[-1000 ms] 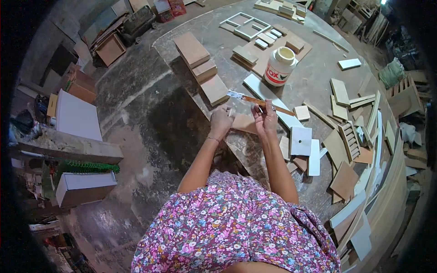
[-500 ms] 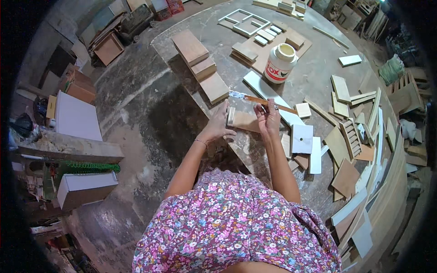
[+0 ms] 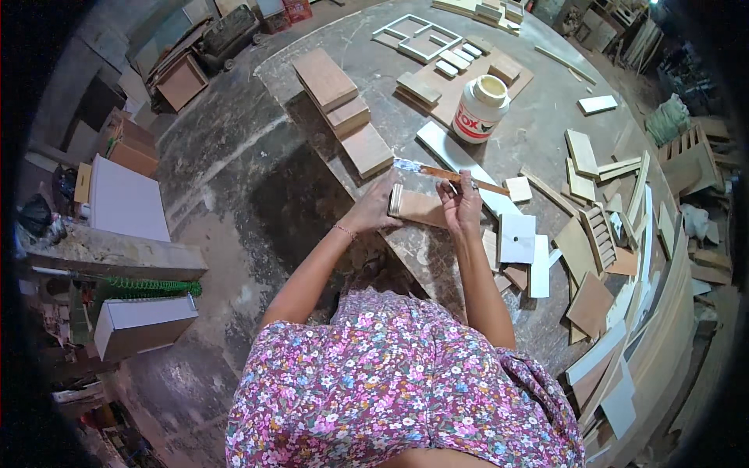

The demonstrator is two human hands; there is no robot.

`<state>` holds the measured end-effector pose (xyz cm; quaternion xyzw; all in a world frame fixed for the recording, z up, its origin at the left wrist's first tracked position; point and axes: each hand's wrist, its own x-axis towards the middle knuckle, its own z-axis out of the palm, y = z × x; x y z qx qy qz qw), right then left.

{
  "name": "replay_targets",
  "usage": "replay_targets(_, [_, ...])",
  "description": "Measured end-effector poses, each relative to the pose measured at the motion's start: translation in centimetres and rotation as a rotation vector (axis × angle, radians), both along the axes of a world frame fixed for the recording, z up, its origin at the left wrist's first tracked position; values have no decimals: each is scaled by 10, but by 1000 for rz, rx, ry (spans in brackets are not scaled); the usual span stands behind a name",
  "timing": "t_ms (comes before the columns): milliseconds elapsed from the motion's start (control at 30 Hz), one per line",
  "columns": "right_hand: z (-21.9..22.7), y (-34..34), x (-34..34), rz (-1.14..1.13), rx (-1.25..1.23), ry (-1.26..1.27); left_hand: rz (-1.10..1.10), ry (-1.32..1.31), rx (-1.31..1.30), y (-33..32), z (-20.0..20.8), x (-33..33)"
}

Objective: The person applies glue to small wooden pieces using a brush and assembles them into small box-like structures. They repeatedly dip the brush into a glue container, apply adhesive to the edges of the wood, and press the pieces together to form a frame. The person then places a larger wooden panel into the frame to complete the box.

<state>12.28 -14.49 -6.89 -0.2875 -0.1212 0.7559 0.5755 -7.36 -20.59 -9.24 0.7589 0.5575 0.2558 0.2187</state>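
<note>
My right hand (image 3: 462,204) pinches a long, flat brown wooden stick (image 3: 437,173) whose left tip is smeared with white paste. Under that hand a short wooden block (image 3: 421,207) lies at the table's near edge, its layered end facing left. My left hand (image 3: 371,210) is beside that end, fingers extended and apart; whether they touch the block is hard to see. Just beyond, a row of wooden blocks (image 3: 367,150) runs along the table edge, near the stick's pasted tip. A white open jar (image 3: 477,117) with a red label stands behind the stick.
A long white board (image 3: 460,160) lies under the stick. Wood offcuts (image 3: 589,257) pile up on the right, with a white piece with a hole (image 3: 517,239) nearer. At the back are a white frame (image 3: 417,37) and small blocks on a board (image 3: 437,90). Floor shows at left.
My left hand has shifted slightly left and its forearm has swung outward. My right hand and the stick have hardly moved. The view has turned a little.
</note>
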Motion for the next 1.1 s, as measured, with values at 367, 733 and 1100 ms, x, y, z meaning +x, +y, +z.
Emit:
replay_targets(367, [5,1,0,-2,19,-31,-66,-23,24,7,-20,-12])
replay_targets(733, [3,1,1,3,-4,-27,-90,32,75,11,-19,-13])
replay_targets(1100, [1,6,9,-29,13,-35,-47,-89,-42,6,-2,-9])
